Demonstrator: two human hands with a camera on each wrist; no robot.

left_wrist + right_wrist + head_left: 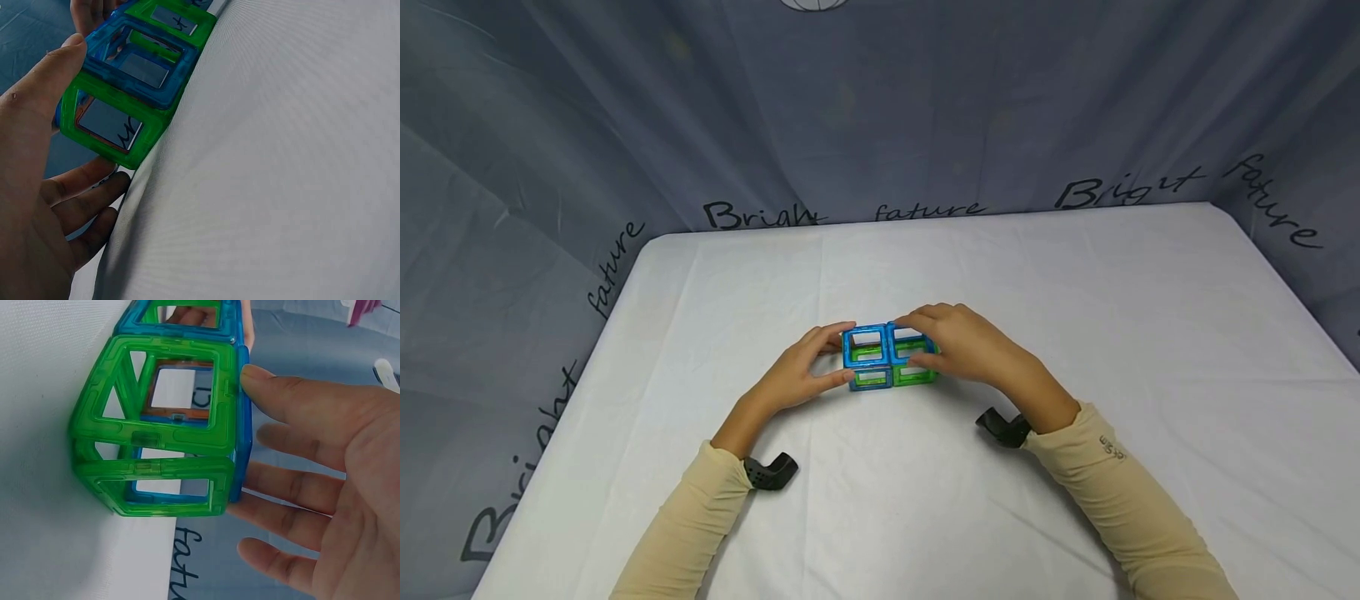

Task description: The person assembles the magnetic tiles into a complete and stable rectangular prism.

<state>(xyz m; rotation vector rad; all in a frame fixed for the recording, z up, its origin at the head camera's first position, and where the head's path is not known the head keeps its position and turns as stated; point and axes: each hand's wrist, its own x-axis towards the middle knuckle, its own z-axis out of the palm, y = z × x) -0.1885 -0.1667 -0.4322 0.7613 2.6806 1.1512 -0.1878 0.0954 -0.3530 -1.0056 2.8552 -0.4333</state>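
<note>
A hollow block of blue and green magnetic tiles (pixel 889 363), two cubes wide, sits on the white table between both hands. Blue square frames form its top; green frames (pixel 187 442) and blue ones show on its sides. An orange-brown frame (pixel 187 414) is visible through it in the right wrist view. My left hand (pixel 796 372) spans the left end, thumb at the front and index finger at the back, other fingers loosely bent. Across the right part, my right hand (pixel 968 343) holds the top from front to back, thumb against the blue edge.
White cloth covers the table (pixel 880 500). A grey curtain (pixel 880 125) with black handwriting hangs behind and along the sides. Black wrist devices (pixel 771 472) stick out from both beige sleeves (pixel 1120 500).
</note>
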